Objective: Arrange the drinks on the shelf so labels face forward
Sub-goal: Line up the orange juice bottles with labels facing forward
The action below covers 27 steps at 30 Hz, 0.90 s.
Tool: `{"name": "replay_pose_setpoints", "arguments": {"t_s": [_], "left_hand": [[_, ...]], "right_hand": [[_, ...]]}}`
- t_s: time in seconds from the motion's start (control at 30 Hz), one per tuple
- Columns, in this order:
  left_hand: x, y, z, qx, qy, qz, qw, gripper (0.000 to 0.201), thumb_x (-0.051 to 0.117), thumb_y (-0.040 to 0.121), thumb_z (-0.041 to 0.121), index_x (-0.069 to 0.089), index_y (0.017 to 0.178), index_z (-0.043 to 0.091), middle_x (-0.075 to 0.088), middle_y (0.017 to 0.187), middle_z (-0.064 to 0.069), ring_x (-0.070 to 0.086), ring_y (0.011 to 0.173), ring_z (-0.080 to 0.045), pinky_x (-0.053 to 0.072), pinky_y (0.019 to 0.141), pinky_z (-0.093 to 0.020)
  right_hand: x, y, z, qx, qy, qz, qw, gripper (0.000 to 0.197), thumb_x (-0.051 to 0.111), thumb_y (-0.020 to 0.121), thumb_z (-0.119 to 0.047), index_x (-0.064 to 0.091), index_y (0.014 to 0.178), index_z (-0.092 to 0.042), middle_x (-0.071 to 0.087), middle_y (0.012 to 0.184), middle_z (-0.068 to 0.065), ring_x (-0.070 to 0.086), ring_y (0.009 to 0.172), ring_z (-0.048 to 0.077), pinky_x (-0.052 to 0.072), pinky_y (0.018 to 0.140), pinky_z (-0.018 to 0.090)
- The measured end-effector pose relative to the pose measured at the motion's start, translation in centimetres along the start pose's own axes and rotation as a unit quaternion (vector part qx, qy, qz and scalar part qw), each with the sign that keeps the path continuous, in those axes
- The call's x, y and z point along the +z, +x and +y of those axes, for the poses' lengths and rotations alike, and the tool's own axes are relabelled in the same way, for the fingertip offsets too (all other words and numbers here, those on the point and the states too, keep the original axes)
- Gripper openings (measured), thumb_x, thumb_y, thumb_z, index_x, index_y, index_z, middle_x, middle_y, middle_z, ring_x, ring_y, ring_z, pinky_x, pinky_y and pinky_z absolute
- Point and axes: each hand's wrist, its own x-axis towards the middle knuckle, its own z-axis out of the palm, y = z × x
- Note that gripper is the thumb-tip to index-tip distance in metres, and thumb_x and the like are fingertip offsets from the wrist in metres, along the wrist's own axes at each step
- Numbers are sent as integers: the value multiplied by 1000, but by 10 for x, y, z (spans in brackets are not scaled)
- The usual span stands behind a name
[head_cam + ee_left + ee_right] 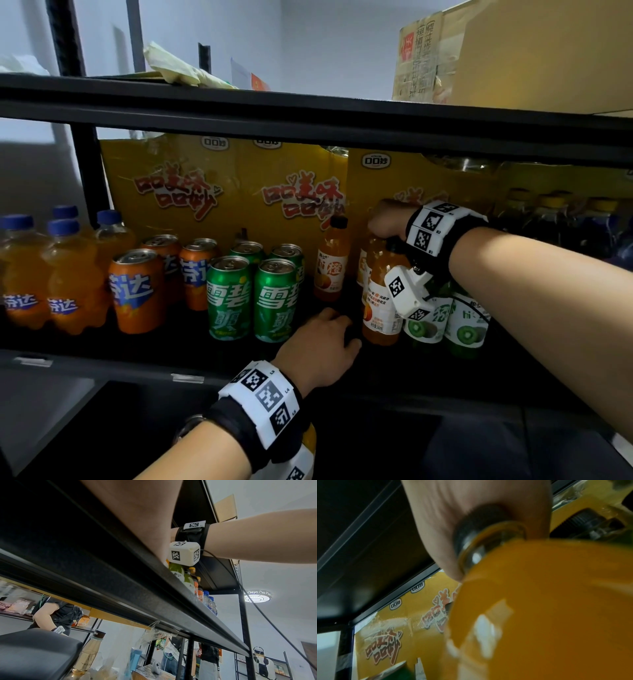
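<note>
Here, a black shelf against a white wall is seen. At centre right, the orange juice bottle is gripped at its cap by the right hand; the left hand rests on the shelf, grip indeterminable. Other people are shown only in the left wrist view.

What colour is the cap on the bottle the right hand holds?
Black, clearest in the right wrist view: cap of the orange juice bottle.

- The head camera looks forward and slightly down into the black shelf, near the drinks.
- The left wrist camera sits below the shelf edge and looks upward along it.
- The right wrist camera looks up, very close to the orange juice bottle.
- Head and right wrist views share the yellow cartons.
</note>
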Motion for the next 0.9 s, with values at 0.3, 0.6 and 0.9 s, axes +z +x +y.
{"name": "replay_pose_setpoints", "arguments": {"t_s": [0.3, 0.6, 0.9], "left_hand": [[-1, 0, -1, 0, -2, -2, 1000, 54, 48, 104, 46, 46, 150, 19, 40, 154, -6, 46, 136, -28, 42, 110, -38], [-2, 0, 0, 8, -8, 10, 1000, 55, 49, 103, 47, 46, 151, 19, 41, 154, -6, 46, 137, -26, 42, 111, -38], [-9, -6, 2, 62, -114, 128, 983, 53, 64, 98, 33, 50, 148, 20, 48, 151, -6, 49, 136, -21, 39, 108, -25]], "right_hand": [[-24, -14, -8, 23, 86, 200, 976, 29, 66, 99, -16, 71, 127, -11, 67, 136, 10, 64, 123, 28, 54, 104, 38], [-50, -37, 3, 19, 223, 281, 933, 35, 46, 108, -21, 62, 137, -10, 57, 147, 12, 53, 136, 29, 42, 115, 40], [-52, -73, 21, 65, 511, 230, 826, 31, 56, 105, -25, 63, 127, -3, 66, 130, 18, 67, 118, 33, 56, 103, 45]]}}
